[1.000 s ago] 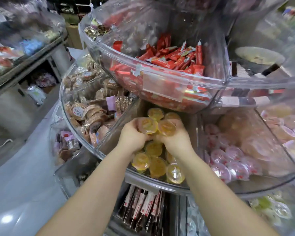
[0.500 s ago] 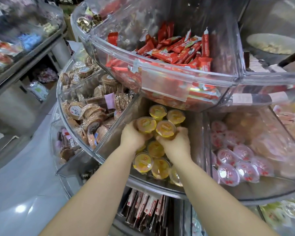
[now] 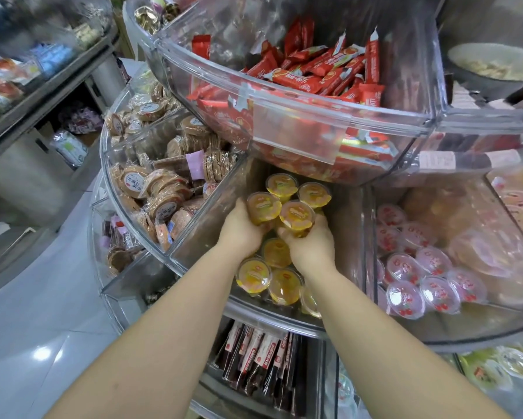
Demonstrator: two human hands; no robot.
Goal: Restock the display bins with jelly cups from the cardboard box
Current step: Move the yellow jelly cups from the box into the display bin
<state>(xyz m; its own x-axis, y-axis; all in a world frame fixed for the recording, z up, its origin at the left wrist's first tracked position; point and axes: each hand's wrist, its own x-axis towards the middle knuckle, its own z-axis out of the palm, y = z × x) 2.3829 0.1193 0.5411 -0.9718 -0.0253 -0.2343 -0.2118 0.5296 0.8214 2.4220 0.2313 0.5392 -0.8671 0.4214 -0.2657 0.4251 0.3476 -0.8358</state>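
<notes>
Both hands reach into a clear wedge-shaped display bin [image 3: 199,234] on the middle tier. My left hand [image 3: 239,231] grips an orange jelly cup [image 3: 263,205]. My right hand [image 3: 310,241] grips another orange jelly cup [image 3: 296,214] beside it. The two held cups touch, just in front of two orange cups [image 3: 296,189] standing at the back of the bin. More orange cups [image 3: 269,279] lie at the front of the bin under my wrists. The cardboard box is out of view.
The upper tier bin [image 3: 299,128] of red wrapped bars overhangs the back of the bin. Wrapped round biscuits [image 3: 160,189] fill the compartment to the left; pink-lidded jelly cups [image 3: 420,282] fill the one to the right. Dark bars [image 3: 260,361] sit in the tier below.
Both hands have carried their two orange cups deeper into the bin, up to the two cups at the back. The camera has leaned closer.
</notes>
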